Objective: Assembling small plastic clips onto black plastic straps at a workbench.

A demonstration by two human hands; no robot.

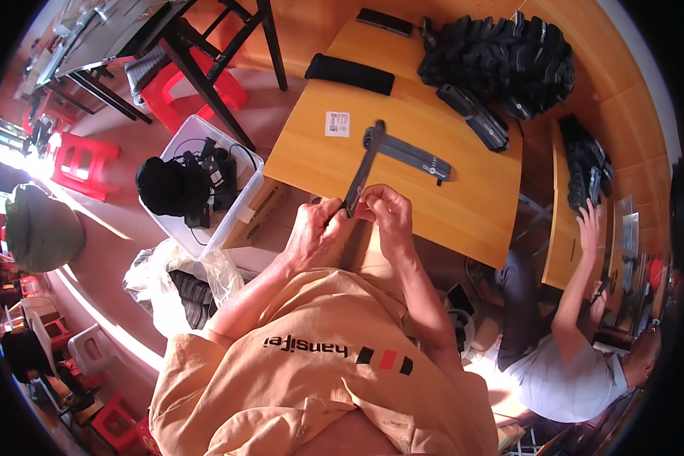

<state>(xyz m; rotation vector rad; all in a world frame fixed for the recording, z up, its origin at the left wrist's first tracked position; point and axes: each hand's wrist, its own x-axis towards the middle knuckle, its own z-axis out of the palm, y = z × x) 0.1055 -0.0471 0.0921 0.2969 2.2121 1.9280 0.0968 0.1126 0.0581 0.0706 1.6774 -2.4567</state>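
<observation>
A long, narrow dark strip [367, 163] stands tilted between my hands, its far end above the table. My left hand [314, 232] is closed round its near end. The fingers of my right hand [390, 216] are pinched against its edge close by; their tips are partly hidden. Beyond the strip, a flat dark grey bar [410, 154] with a rounded end lies on the wooden table [296, 148]. A small white printed label [337, 124] is on the tabletop to its left.
At the back are a black pouch [349, 74], a dark folded piece [473, 118] and a heap of black items [501, 64]. A plastic bin [254, 163] with black gear stands left. On the right, a co-worker's hand [587, 226] touches another black pile [583, 163].
</observation>
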